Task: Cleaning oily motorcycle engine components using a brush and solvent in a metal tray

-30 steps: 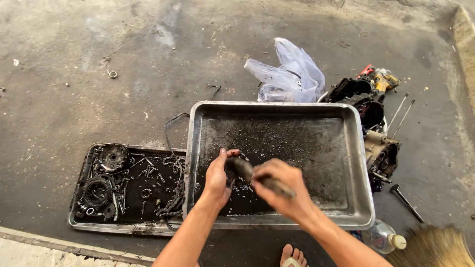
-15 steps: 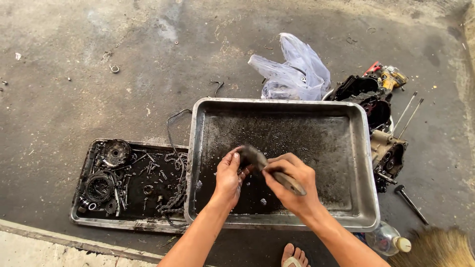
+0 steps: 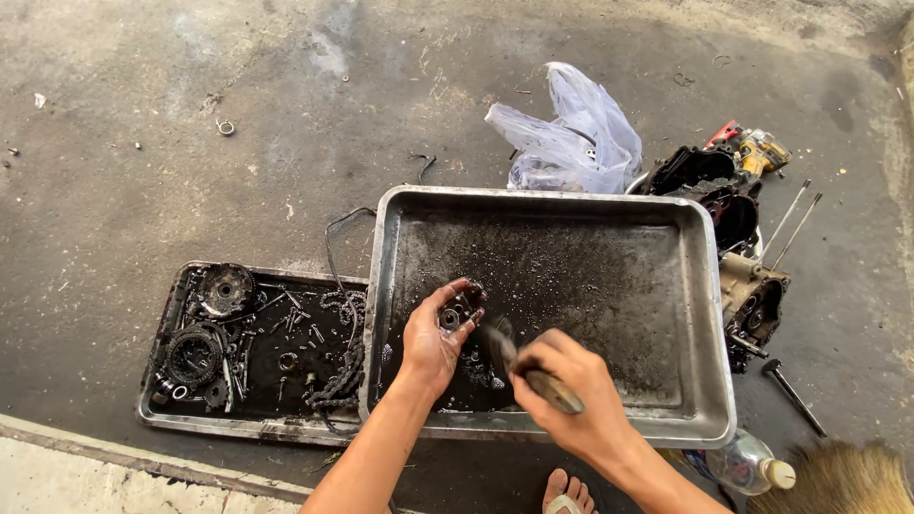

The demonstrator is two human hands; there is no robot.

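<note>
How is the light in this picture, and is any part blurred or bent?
Head view: soft, even daylight with only faint shadows; dull glare on the big tray's rim; the brush in the right hand is slightly smeared; the left hand and its small part look sharp; the tray's edges bow from the wide lens.

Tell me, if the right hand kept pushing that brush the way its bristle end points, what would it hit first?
Probably the small greasy metal part held in the left hand. The right hand aims the brush up-left toward it; height is hard to judge, so the large tray floor is possible.
</note>
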